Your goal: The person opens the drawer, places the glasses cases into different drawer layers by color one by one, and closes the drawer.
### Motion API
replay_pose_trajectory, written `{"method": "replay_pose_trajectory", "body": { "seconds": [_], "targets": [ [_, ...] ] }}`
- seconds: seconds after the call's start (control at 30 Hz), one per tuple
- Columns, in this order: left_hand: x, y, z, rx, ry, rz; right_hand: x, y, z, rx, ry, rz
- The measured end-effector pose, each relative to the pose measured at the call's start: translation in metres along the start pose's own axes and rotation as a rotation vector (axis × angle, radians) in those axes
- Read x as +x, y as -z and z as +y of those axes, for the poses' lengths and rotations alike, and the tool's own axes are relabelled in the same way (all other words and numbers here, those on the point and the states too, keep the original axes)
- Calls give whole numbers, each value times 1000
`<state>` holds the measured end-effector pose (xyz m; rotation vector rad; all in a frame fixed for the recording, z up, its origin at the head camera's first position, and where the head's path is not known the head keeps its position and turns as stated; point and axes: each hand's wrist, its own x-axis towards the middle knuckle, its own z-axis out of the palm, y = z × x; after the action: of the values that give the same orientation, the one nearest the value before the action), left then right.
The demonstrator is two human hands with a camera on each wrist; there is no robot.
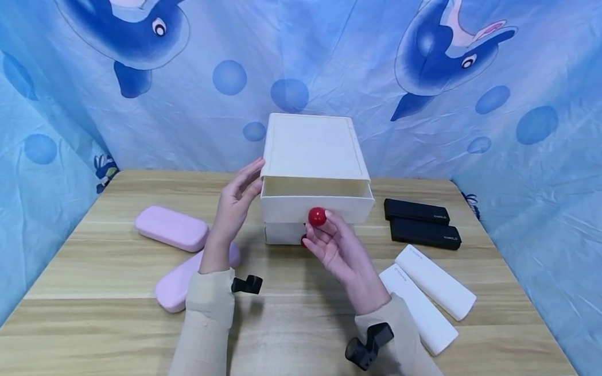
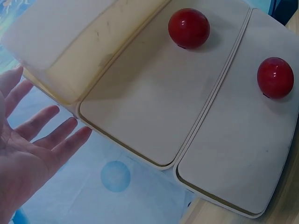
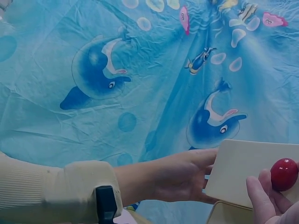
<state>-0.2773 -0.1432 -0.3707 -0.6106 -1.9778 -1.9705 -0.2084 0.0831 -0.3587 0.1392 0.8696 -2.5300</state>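
A white two-drawer box (image 1: 314,143) stands at the back of the table, its upper drawer (image 1: 292,207) pulled partway out. My left hand (image 1: 235,201) rests its fingertips at the box's left side. In the left wrist view its fingers (image 2: 35,126) spread loosely beside that side. My right hand (image 1: 338,253) is right at the upper red knob (image 1: 317,216), fingers loosely bent, palm turned up. Both the upper knob (image 2: 189,28) and the lower knob (image 2: 275,78) show uncovered in the left wrist view. The lower drawer (image 1: 284,234) is in.
Two pink cases (image 1: 171,228) lie at the left, one partly behind the left forearm. On the right are two black boxes (image 1: 425,233) and two white boxes (image 1: 435,282). A blue cloth (image 1: 309,50) with dolphins hangs behind the wooden table (image 1: 91,324).
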Motion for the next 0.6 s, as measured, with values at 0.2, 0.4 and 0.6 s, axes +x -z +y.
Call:
{"method": "replay_pose_trajectory", "body": {
  "seconds": [0.2,0.4,0.6],
  "targets": [
    [1,0,-2,15,5,-9,-5,2,2,-13,-7,-20],
    [2,0,0,29,-4,-8,-11,4,4,-32,-16,-5],
    [2,-1,1,40,-4,-5,-17,6,8,-37,-20,-18]
  ]
}}
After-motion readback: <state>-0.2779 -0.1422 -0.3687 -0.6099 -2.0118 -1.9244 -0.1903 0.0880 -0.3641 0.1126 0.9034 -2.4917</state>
